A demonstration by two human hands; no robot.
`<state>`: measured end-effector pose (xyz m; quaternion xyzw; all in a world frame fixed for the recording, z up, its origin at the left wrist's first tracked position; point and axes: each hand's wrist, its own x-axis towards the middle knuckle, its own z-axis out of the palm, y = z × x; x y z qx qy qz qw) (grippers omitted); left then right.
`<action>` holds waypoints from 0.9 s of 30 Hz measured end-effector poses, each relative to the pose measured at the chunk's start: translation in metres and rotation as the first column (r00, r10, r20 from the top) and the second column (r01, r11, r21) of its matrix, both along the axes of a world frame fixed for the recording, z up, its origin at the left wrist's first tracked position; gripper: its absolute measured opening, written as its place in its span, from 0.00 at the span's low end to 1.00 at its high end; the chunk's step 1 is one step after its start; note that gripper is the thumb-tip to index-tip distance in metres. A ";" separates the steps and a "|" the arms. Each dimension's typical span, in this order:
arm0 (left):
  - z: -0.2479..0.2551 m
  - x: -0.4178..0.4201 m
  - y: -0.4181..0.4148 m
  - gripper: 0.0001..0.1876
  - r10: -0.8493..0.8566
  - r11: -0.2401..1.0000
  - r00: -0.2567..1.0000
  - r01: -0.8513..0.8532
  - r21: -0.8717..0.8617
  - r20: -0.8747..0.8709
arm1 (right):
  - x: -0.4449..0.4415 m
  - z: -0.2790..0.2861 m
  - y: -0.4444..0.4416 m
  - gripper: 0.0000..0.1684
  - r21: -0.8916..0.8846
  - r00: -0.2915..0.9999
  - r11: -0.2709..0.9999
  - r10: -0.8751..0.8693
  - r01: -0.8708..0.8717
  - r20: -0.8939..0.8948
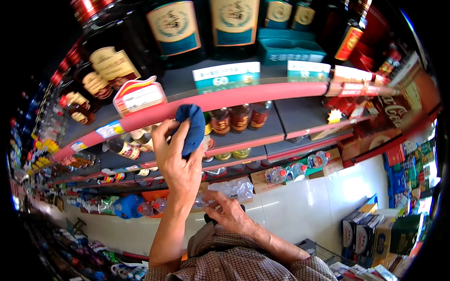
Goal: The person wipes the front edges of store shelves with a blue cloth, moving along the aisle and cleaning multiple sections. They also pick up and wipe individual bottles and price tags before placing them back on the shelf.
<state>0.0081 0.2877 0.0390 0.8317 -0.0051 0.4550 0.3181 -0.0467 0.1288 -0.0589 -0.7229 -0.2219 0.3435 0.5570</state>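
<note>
My left hand grips a folded dark blue cloth against the pink front edge strip of a store shelf. The cloth touches the lower part of that strip, just right of a red and white price card. Lower down, in front of my body, my right hand hangs with loosely bent fingers apart and nothing in it. Large dark bottles with cream and teal labels stand on the shelf above the strip.
Small brown bottles fill part of the shelf below. Water bottles and a blue jug sit near the floor. A red display borders the shelf on the right. Stacked boxes stand on the tiled floor behind, at right.
</note>
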 end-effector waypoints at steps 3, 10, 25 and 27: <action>-0.017 -0.024 -0.028 0.21 -0.218 0.925 0.950 0.128 -0.359 -0.223 | 0.011 0.004 -0.014 0.37 0.481 0.898 0.776 -0.246 0.408 -0.365; -0.093 -0.053 -0.075 0.32 -0.676 0.564 0.626 0.099 -0.820 -0.389 | 0.021 -0.011 -0.032 0.40 0.343 0.797 0.738 -0.601 0.581 -0.058; -0.146 -0.147 0.020 0.22 -0.356 0.762 0.541 -0.304 -0.571 -0.762 | 0.377 -0.050 -0.228 0.24 -0.059 0.201 0.392 -0.332 0.918 0.922; -0.191 -0.182 0.060 0.21 -0.374 0.837 0.599 -0.112 -0.536 -0.708 | 0.408 -0.079 -0.248 0.18 -0.106 0.163 0.256 -0.214 0.961 0.963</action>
